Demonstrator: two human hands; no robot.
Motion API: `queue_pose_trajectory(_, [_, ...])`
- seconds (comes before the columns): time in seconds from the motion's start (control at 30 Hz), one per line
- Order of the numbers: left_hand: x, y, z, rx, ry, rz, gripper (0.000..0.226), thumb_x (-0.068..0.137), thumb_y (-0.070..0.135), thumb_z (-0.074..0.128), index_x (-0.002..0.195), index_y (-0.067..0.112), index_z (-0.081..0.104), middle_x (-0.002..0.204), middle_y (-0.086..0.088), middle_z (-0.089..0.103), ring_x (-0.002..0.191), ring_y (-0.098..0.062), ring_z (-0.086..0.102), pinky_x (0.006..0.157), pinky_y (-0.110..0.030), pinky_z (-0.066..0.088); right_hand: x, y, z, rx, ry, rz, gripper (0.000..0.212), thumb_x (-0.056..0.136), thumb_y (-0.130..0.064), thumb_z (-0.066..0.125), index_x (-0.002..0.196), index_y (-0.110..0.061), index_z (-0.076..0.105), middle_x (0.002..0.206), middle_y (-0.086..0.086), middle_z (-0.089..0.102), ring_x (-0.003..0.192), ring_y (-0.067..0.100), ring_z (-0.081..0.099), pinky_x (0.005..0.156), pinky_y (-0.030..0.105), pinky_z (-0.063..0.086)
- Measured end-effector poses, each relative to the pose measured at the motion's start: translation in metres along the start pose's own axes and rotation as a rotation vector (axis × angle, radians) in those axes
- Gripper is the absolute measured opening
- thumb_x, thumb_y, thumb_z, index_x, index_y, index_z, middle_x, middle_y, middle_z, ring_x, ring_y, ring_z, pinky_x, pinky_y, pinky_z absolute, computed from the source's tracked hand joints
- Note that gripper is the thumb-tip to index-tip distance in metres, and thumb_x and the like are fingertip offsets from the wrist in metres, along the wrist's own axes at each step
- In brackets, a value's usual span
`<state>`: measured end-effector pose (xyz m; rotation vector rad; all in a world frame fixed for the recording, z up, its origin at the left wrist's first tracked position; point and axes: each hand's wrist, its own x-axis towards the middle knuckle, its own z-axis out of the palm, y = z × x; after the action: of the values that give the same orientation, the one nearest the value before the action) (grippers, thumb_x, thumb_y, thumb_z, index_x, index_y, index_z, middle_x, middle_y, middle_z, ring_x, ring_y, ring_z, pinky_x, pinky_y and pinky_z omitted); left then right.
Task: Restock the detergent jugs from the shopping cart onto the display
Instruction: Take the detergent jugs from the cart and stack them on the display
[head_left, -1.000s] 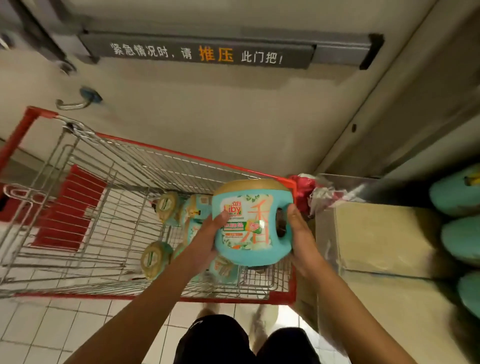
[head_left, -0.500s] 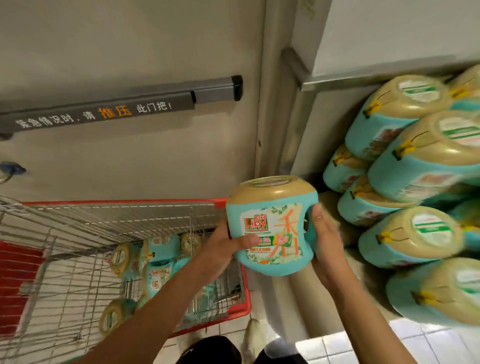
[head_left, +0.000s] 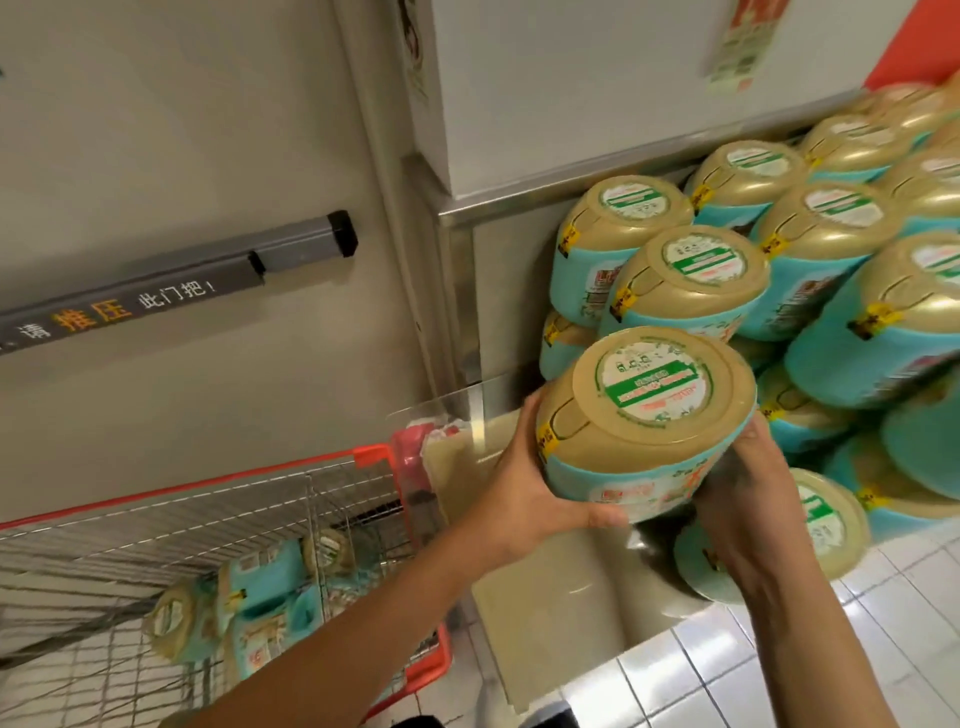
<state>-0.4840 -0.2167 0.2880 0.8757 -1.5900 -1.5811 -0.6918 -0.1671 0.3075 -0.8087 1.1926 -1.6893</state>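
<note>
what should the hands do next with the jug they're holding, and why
Probably lower the jug against the stacked jugs on the display. The left hand and right hand grip its sides, and it hangs in the air beside the stack, cap facing the same way as theirs.

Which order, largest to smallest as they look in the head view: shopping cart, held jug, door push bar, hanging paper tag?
1. shopping cart, though cut off by the frame.
2. held jug, enlarged by nearness to the camera.
3. push bar, longer than the jug but thin.
4. paper tag.
</note>
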Motion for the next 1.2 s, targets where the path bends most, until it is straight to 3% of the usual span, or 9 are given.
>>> queue_pose_trajectory(0.17, [0.025,0.002,0.033,0.042,-0.076,0.049,0.126,0.061,0.017,0.100,0.150,0.062,0.024,0.156,0.016,0.045,0.145,-0.003,0.046,0.112,-0.018,0.045,0.002,-0.010,-0.019,0.120,0.170,0.049,0.046,0.113,-0.044,0.034,0.131,-0.029,0.074,0.143,0.001,0.067,0.136,0.017,0.061,0.105,0.029,0.055])
queue_pose_trajectory(0.27, [0.039,0.007,0.050,0.169,-0.069,0.029,0.124,0.052,0.042,0.098,0.135,0.081,0.015,0.153,0.032,0.025,0.149,-0.001,0.033,0.119,-0.022,0.036,0.009,-0.015,-0.031,0.102,0.213,0.054,0.055,0.112,-0.055,0.029,0.148,-0.026,0.058,0.148,-0.001,0.063,0.140,0.017,0.056,0.118,0.040,0.045])
queue_pose_trajectory(0.47, [0.058,0.003,0.069,0.298,-0.068,-0.012,0.128,0.064,0.036,0.099,0.152,0.058,0.009,0.155,0.026,0.025,0.139,0.009,0.025,0.112,-0.014,0.025,0.015,-0.021,-0.040,0.113,0.231,-0.017,0.057,0.111,-0.055,0.027,0.153,-0.024,0.049,0.151,-0.007,0.060,0.142,0.008,0.053,0.116,0.031,0.046])
queue_pose_trajectory(0.57, [0.063,0.006,0.075,0.351,-0.016,0.001,0.127,0.066,0.037,0.099,0.156,0.052,0.010,0.160,0.020,0.022,0.142,0.006,0.021,0.117,-0.021,0.021,0.015,-0.020,-0.035,0.083,0.264,-0.028,0.045,0.113,-0.049,0.027,0.139,-0.030,0.058,0.140,-0.018,0.067,0.134,-0.002,0.057,0.105,0.021,0.049])
queue_pose_trajectory(0.77, [0.067,0.006,0.084,0.403,0.035,0.046,0.129,0.064,0.040,0.100,0.160,0.044,0.013,0.157,0.020,0.022,0.143,0.007,0.019,0.119,-0.022,0.019,0.015,-0.009,-0.037,0.104,0.341,-0.003,0.044,0.110,-0.054,0.036,0.109,-0.049,0.080,0.126,-0.023,0.073,0.123,-0.005,0.064,0.103,0.032,0.050])
queue_pose_trajectory(0.87, [0.068,0.006,0.092,0.361,0.077,0.042,0.123,0.063,0.037,0.101,0.155,0.044,0.020,0.156,0.020,0.028,0.147,-0.002,0.030,0.122,-0.031,0.032,0.017,-0.003,-0.045,0.120,0.370,0.021,0.042,0.107,-0.060,0.039,0.126,-0.037,0.069,0.132,-0.021,0.070,0.128,-0.001,0.062,0.109,0.033,0.049])
queue_pose_trajectory(0.93, [0.069,0.008,0.097,0.334,0.091,0.021,0.118,0.063,0.037,0.100,0.152,0.042,0.023,0.152,0.022,0.031,0.146,-0.009,0.036,0.121,-0.040,0.039,0.018,-0.002,-0.048,0.084,0.394,0.021,0.044,0.106,-0.061,0.039,0.132,-0.036,0.064,0.133,-0.021,0.070,0.126,-0.002,0.063,0.100,0.025,0.054])
queue_pose_trajectory(1.1, [0.075,0.010,0.105,0.350,0.088,0.027,0.117,0.064,0.040,0.100,0.153,0.034,0.023,0.152,0.015,0.034,0.146,-0.014,0.035,0.120,-0.045,0.040,0.020,-0.001,-0.055,-0.081,0.524,0.037,0.047,0.106,-0.063,0.039,0.134,-0.035,0.063,0.128,-0.021,0.072,0.120,-0.005,0.065,0.104,0.023,0.048])
queue_pose_trajectory(1.2, [0.074,0.007,0.104,0.339,0.088,0.020,0.118,0.064,0.042,0.099,0.154,0.036,0.022,0.155,0.013,0.033,0.148,-0.014,0.034,0.121,-0.040,0.038,0.013,0.003,-0.053,-0.295,0.605,0.005,0.053,0.104,-0.068,0.035,0.128,-0.033,0.066,0.112,-0.023,0.073,0.101,-0.020,0.062,0.085,0.014,0.051])
